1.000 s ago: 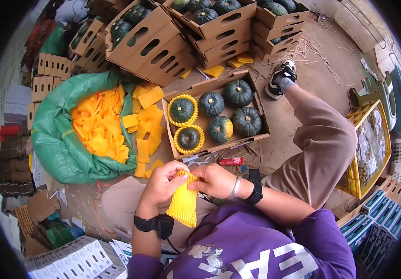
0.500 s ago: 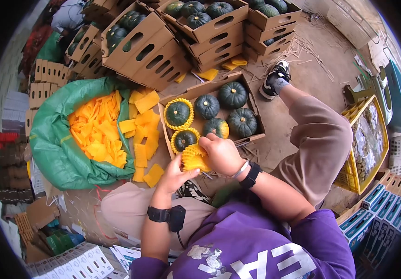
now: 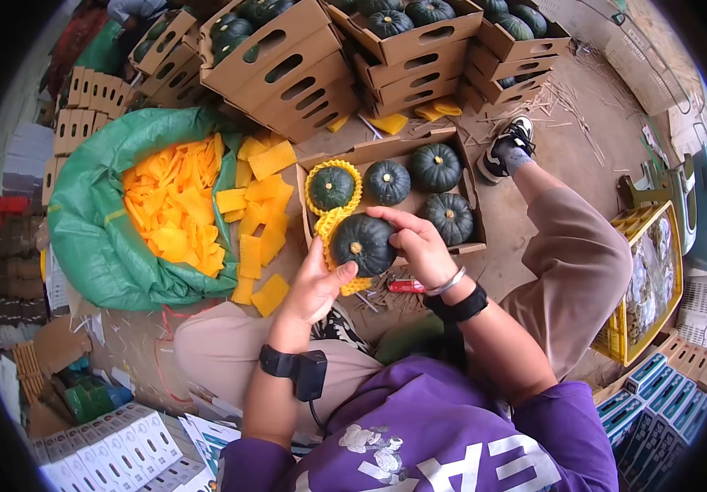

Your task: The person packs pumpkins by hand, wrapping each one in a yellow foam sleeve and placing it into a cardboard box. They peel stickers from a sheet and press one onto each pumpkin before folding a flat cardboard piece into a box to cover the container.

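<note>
At the near left of the shallow brown cardboard tray (image 3: pixel 394 149): two-handed hold!

Your left hand (image 3: pixel 311 291) and right hand (image 3: pixel 425 252) clamp a round, dark-green pumpkin (image 3: pixel 365 246) from opposite sides, likely to steady its hard, smooth rind. Ridged yellow foam netting (image 3: pixel 357 286) peeks out on its near side, extent hidden.

Carton (image 3: pixel 394 146), near-left corner: blocked by held pumpkin (image 3: pixel 363 246), left hand (image 3: pixel 317 289), right hand (image 3: pixel 423 250).
Left side: loose yellow nets (image 3: pixel 273 234), then green sack (image 3: pixel 83 213).
Far side: stacked boxes (image 3: pixel 251 86) wall it off.
Right side: floor strip (image 3: pixel 505 221) passable, bent leg (image 3: pixel 570 254) beyond.
</note>
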A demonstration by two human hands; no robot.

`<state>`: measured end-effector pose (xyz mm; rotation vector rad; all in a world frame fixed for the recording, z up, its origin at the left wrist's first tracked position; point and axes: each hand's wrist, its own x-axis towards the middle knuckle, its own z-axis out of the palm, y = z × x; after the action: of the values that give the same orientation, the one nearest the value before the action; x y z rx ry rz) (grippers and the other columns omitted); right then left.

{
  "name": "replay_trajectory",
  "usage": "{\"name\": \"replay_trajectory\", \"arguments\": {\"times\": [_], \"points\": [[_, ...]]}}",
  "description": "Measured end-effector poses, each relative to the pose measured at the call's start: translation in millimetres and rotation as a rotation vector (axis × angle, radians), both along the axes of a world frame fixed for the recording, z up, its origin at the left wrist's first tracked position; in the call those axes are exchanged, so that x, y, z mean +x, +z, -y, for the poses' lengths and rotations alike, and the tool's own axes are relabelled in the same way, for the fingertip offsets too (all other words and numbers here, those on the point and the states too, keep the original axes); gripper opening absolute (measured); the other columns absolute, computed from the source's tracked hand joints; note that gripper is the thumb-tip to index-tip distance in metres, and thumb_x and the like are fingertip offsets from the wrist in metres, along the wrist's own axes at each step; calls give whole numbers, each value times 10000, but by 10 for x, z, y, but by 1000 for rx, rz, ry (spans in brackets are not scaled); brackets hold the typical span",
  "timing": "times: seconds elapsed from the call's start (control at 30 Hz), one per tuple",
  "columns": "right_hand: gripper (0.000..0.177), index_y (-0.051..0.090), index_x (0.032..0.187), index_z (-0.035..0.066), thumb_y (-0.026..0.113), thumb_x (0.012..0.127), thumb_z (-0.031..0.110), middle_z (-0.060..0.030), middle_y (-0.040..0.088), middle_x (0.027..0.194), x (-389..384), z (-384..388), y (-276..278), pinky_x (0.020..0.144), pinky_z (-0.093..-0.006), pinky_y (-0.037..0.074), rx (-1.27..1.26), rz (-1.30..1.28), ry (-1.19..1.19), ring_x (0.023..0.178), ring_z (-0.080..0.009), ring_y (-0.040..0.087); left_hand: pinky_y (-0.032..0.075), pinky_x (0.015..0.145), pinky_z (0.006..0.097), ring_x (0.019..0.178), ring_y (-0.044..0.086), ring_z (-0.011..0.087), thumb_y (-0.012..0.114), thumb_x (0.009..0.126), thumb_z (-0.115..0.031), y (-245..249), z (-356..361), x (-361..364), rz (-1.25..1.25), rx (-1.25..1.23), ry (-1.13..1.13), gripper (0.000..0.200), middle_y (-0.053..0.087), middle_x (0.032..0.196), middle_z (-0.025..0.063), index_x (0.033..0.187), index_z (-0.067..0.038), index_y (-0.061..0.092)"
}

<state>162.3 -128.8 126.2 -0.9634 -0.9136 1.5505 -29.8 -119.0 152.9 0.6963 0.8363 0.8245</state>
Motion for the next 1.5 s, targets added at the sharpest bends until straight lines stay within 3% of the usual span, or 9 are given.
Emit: {"name": "replay_trajectory", "arguments": {"times": [0.17,0.27,0.43,0.57,0.9,0.97,1.17,1.23,1.5], "points": [[243,613,1017,27,596,875,223,-120,622,799,-236,199,144,686,-367,511,344,712,-218,724,-295,619,415,977,320,1134,503,174,740,762,-29,-36,199,58,-181,185,14,687,509,1231,69,1336,-36,364],[281,596,962,12,437,981,242,-23,628,783,54,125,-255,539,-232,480,-360,-56,-160,630,-80,582,401,1001,334,1164,501,202,752,749,-70,218,376,46,47,199,-70,730,493,1280,91,1354,-37,344],[291,574,1074,43,458,980,292,-24,637,982,-354,379,-136,787,-288,488,-533,-771,125,853,-160,612,392,1020,386,1204,480,243,718,771,-110,229,419,15,286,-85,-82,753,468,1311,98,1393,-50,298],[247,581,968,-42,570,924,201,-119,611,726,-176,197,-75,639,-322,474,13,545,-337,685,-134,568,414,992,354,1149,511,207,653,825,-17,167,364,6,31,54,46,613,508,1248,93,1353,-25,344],[370,497,1255,47,501,942,243,-104,552,1238,-243,483,-78,981,-357,435,-346,-824,-22,1113,-205,553,385,1012,379,1180,477,252,740,796,-199,59,423,71,-143,-26,-1,719,459,1287,148,1360,-15,335],[362,501,1243,30,484,955,249,-99,571,1201,-200,433,-186,961,-335,452,-349,-789,19,1075,-189,572,349,1029,443,1256,386,345,792,710,-344,157,362,56,-1139,969,-151,874,322,1388,206,1379,-26,327],[368,565,1206,0,576,903,208,-172,599,1135,238,-63,-157,930,-330,453,-220,296,-293,1063,-226,577,390,986,409,1103,489,345,813,597,-282,-9,-246,333,-732,850,-215,828,488,1149,182,1300,-49,441],[386,603,1167,11,645,812,157,-164,589,1152,635,-145,-483,952,-383,435,281,1255,-151,1063,-298,555,395,981,400,1107,486,346,818,595,-277,-299,-476,528,-642,804,-172,825,492,1137,187,1299,-63,446],[429,657,1051,53,670,626,-3,-159,553,1181,684,-159,-545,943,-382,440,300,1412,-53,1088,-350,502,364,964,487,1121,409,345,850,524,-271,-679,-420,954,-1467,957,-533,803,411,1176,118,1242,-205,498]]}}
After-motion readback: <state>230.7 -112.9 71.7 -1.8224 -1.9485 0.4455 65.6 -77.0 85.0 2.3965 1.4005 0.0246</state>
